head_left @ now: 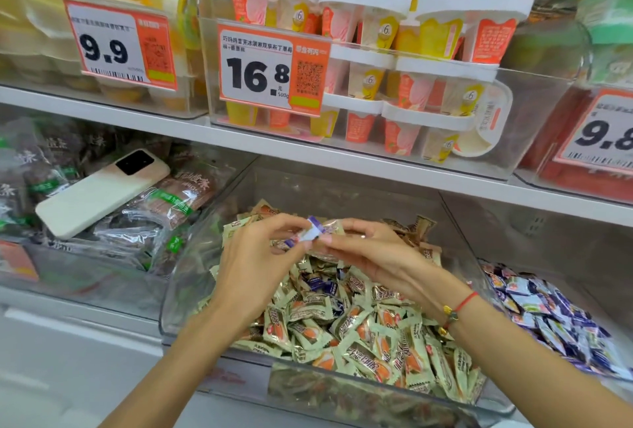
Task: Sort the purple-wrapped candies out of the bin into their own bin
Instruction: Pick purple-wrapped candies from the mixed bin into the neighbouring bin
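Both hands meet above the middle bin, a clear tub heaped with pale green candies. The left hand and right hand each pinch one end of a single purple candy, grips closed on it with fingertips, holding it clear of the heap at about 12 o'clock over the pile. A few more purple wrappers lie among the green ones near the centre of the bin. The purple bin sits at 3 o'clock, just beside the middle one, holding purple and white wrappers. At 9 o'clock a phone lies face down on dark snack packs. A red cord circles the right wrist, seemingly with a small bead. Price tag at 12 o'clock reads 16.8.
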